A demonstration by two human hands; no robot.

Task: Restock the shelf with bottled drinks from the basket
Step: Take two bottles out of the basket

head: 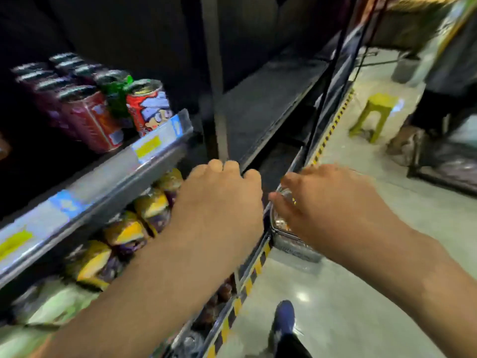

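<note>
The fingers of the right hand are spread and bent downward. Forefinger and thumb stand on either side of a clear, rounded bottle top in the basket. Blur hides whether they pinch it or only touch it. The basket sits on the floor against the foot of the shelving, just under that hand, and its other contents are too smeared to make out.

The left hand hovers beside it, knuckles up and fingers curled under. Whether they hold anything I cannot tell, as the palm side is hidden. Beyond both hands runs a bare dark shelf. To the left, cans stand on an upper shelf, with yellow and purple snack bags below. A yellow stool stands well apart on the floor.
</note>
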